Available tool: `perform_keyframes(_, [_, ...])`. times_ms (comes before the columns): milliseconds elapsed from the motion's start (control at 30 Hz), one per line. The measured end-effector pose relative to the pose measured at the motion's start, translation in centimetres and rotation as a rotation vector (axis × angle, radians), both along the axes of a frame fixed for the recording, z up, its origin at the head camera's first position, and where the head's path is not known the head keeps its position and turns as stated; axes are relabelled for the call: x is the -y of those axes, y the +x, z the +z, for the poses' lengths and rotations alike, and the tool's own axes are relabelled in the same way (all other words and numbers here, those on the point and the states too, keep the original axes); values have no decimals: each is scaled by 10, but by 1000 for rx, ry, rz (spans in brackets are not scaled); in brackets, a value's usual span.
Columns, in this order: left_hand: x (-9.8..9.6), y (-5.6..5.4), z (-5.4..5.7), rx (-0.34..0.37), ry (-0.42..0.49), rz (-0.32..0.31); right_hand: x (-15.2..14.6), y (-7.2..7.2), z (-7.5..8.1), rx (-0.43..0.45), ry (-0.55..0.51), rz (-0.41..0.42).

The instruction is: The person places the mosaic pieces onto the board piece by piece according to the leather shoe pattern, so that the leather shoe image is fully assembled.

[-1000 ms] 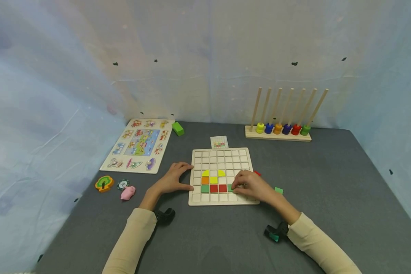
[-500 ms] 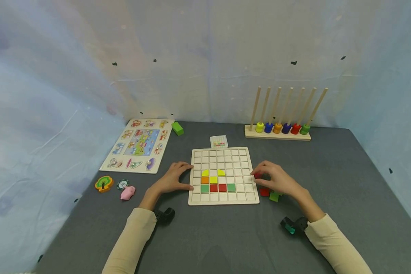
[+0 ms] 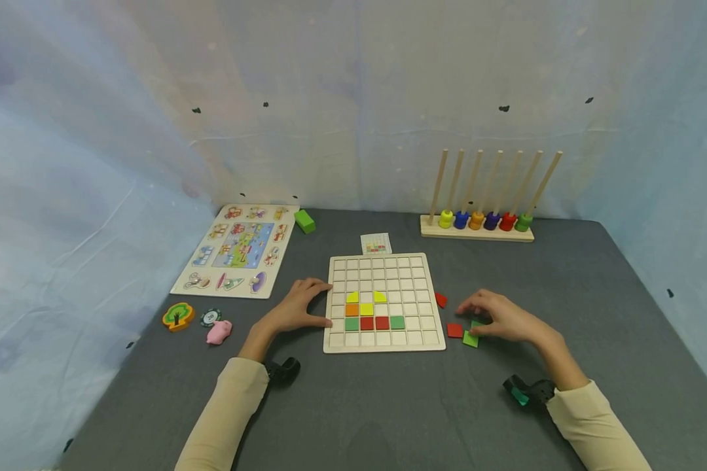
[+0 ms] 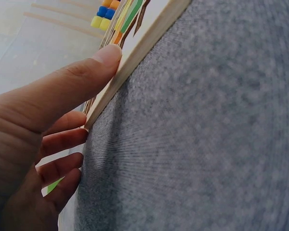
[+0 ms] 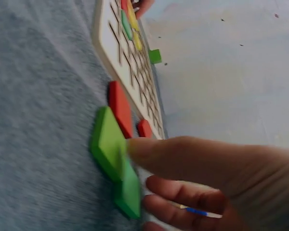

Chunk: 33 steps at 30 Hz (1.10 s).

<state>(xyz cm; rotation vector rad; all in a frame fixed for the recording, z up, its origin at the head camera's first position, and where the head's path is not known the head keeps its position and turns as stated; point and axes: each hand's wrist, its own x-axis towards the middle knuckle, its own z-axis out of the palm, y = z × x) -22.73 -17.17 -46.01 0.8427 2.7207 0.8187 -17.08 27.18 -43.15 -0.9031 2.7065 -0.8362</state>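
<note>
A wooden grid board [image 3: 365, 265] lies mid-table, with yellow, orange, red and green [image 3: 397, 322] tiles in some of its squares. My left hand [image 3: 297, 305] touches the board's left edge with thumb and fingertips spread apart. My right hand [image 3: 501, 317] is right of the board, over two green tiles, a light one [image 5: 106, 142] and a darker one [image 5: 129, 195] touching it. In the right wrist view the thumb tip is at the light tile; whether it presses on it I cannot tell. Two red tiles [image 3: 455, 330] [image 3: 441, 299] lie between that hand and the board.
A small pattern card [image 3: 376, 243] lies behind the board. A peg stacker [image 3: 477, 236] with coloured beads stands back right. To the left are a knobbed puzzle [image 3: 179, 286], a green block [image 3: 304, 221], a tree piece [image 3: 179, 316], a round chip [image 3: 210, 317] and a pink pig [image 3: 219, 332].
My right hand has left the green tile in the board's grid, passed over the red tiles and moved right to the loose green ones. The left hand stays at the board's edge.
</note>
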Motion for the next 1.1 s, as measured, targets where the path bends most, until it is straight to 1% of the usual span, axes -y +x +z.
perform_keyframes(233, [0, 0, 1, 3, -1, 3, -8, 3, 5, 96, 73, -20])
perform_keyframes(333, [-1, 0, 1, -3, -1, 6, -9, 2, 4, 99, 75, -18])
perform_keyframes(533, [0, 0, 0, 4, 5, 3, -10, 0, 2, 51, 69, -28])
perform_keyframes(567, [0, 0, 0, 3, 5, 2, -10, 0, 2, 42, 74, -45])
perform_keyframes(667, [0, -1, -1, 0, 3, 0, -6, -2, 1, -10, 74, -81])
perform_keyframes(767, [1, -1, -1, -2, 3, -3, 2, -5, 0, -65, 57, -94])
perform_keyframes(900, [1, -1, -2, -4, 6, -6, 20, -10, -1, -116, 16, -31])
perform_keyframes(1100, [1, -2, -3, -10, 4, -7, 53, -14, -4, -123, -71, 82])
